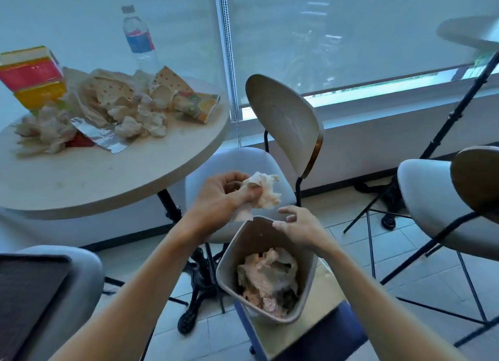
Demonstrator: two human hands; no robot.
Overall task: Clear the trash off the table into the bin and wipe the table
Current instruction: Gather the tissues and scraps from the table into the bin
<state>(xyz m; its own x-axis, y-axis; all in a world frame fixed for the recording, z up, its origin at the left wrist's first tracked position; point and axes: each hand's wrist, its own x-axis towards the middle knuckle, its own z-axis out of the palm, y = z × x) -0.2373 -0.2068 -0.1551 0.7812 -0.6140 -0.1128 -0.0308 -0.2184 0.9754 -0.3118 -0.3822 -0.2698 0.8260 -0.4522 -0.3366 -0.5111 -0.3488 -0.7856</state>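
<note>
My left hand (224, 196) grips a crumpled white tissue (266, 190) just above the far rim of the grey bin (229, 255). Several crumpled tissues lie inside the bin. My right hand (299, 227) hovers over the bin's right rim with its fingers spread and nothing in them. On the round beige table (94, 182) at the left lies a heap of trash: crumpled tissues (140, 123), dotted paper wrappers (113, 90), a foil wrapper (104, 135), a flattened juice carton (201, 107), a red and yellow box (32, 77) and a plastic water bottle (140, 39).
A chair with a beige back (286, 123) stands right behind the bin. Another chair (442, 204) is at the right, a third seat (62, 285) at the lower left. The table's black pedestal foot (199, 279) stands left of the bin. The bin rests on a low stand (305, 331).
</note>
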